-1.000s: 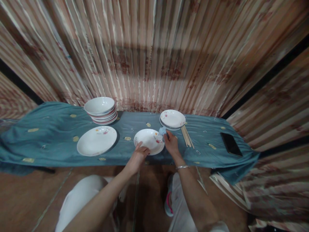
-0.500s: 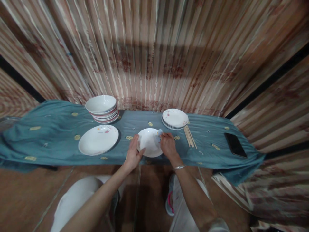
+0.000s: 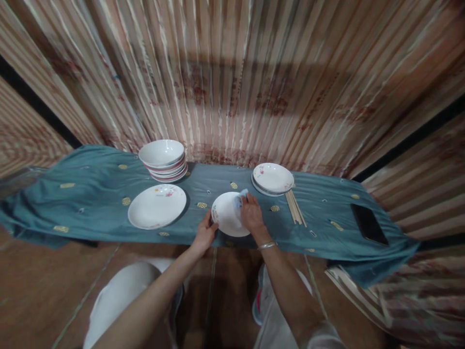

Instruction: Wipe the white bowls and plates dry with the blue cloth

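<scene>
The left hand [image 3: 205, 234] pinches the near-left rim of a small white plate [image 3: 227, 219], propping it tilted off the blue-clothed surface [image 3: 90, 194] so its face turns up toward the person. The right hand [image 3: 251, 216] is closed on a pale blue cloth [image 3: 240, 198], pressing it on the plate's far right edge. Being round, the plate has no long axis; it sits between a large plate [image 3: 157, 206] and a plate stack [image 3: 272, 178]
</scene>
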A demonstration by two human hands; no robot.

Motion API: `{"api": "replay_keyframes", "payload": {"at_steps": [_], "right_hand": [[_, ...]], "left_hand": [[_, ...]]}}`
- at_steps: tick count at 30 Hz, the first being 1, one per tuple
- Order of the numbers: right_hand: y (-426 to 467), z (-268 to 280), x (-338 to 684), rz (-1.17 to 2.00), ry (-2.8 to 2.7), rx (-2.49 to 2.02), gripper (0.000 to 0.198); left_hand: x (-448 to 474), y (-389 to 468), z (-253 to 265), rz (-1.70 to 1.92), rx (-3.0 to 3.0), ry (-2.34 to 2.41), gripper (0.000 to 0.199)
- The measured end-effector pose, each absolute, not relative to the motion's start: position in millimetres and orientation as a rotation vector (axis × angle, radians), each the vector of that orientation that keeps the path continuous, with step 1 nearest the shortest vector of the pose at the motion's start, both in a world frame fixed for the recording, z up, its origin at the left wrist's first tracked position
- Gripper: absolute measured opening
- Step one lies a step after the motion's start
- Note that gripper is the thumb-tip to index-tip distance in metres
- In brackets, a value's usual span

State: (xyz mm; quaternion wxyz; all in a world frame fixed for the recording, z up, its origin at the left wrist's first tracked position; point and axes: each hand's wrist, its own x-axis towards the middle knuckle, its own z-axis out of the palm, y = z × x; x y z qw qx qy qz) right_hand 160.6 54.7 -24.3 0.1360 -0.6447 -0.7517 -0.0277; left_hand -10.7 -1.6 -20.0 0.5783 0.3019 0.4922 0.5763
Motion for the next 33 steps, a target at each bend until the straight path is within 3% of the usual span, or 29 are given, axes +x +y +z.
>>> {"api": "replay_keyframes", "payload": {"at_steps": [20,33], "right_hand": [[56,-31,128,0.456,-2.179,-1.476,0.051],[40,-26,128,0.776,-2.283,-1.129,0.034]], "left_hand": [[-12,-5,-30,1.204,0.702,1.076,0.067],[-12,-10,-11,1.173,0.651,1.074,0.057]]}}
